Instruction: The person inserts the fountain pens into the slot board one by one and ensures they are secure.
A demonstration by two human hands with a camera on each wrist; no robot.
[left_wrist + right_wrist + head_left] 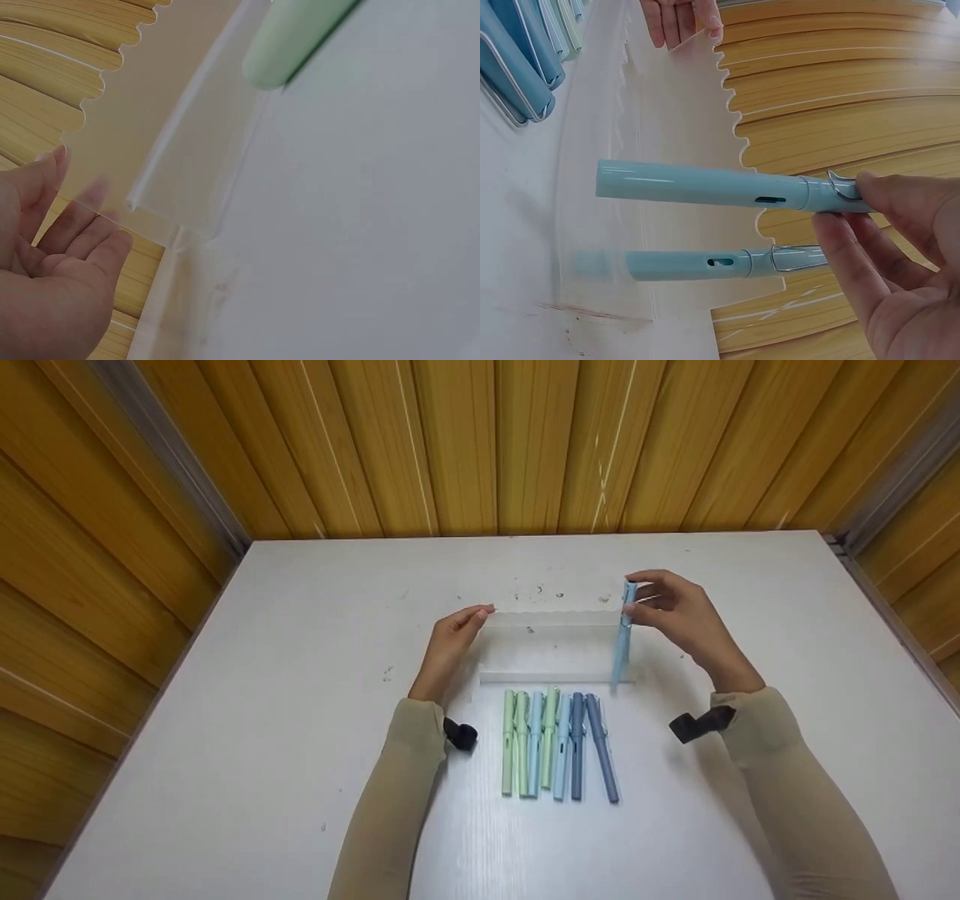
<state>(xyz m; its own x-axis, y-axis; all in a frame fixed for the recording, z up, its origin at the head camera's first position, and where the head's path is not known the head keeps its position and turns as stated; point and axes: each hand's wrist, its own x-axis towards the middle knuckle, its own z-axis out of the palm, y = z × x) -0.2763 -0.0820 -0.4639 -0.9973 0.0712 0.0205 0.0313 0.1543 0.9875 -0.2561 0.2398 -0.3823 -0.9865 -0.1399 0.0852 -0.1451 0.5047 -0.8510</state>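
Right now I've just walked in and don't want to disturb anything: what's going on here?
A person's left hand pinches a corner of a clear plastic piece with a scalloped edge. At its other end, the right hand holds a light blue pen by the clip end. The right wrist view shows a second light blue pen beside it. Seven more pens lie side by side on the white table, nearer the viewer.

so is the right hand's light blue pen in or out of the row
Out: the right hand holds the light blue pen apart from the row of pens on the white table.
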